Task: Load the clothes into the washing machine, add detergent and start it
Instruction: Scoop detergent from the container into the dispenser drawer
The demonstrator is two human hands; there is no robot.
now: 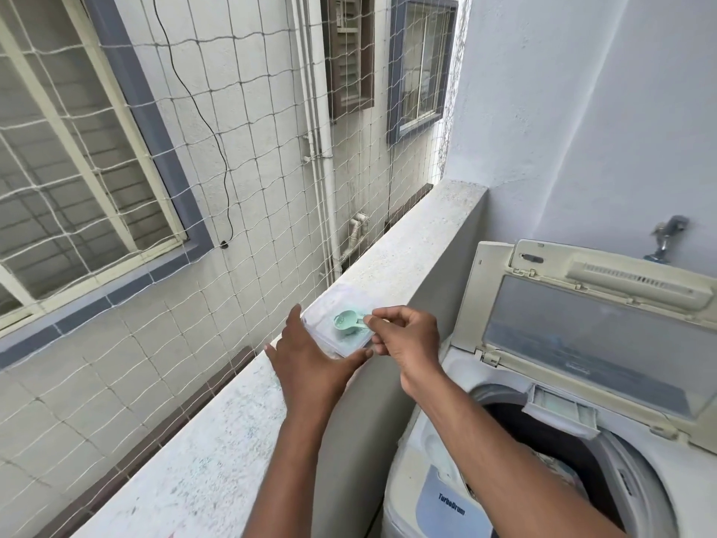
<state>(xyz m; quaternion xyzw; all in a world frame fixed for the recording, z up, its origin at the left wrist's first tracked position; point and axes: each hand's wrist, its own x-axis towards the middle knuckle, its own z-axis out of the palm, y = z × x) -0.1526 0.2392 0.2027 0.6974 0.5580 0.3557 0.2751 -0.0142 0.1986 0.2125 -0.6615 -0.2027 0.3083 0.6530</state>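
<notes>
Nearest, at the lower right, stands a top-loading washing machine (562, 460) with its lid (593, 335) raised and clothes (558, 465) dimly visible inside the drum. Beside it runs a speckled balcony ledge (217, 452). On that ledge sits a clear plastic detergent container (329, 308). The left hand (310, 363) cups its near end, fingers straight against one side, thumb along the front. The right hand (407, 339) pinches the handle of a mint-green scoop (346, 319) over the container. Beyond hangs a safety net (232, 130); a tap (665, 236) sits on the wall.
</notes>
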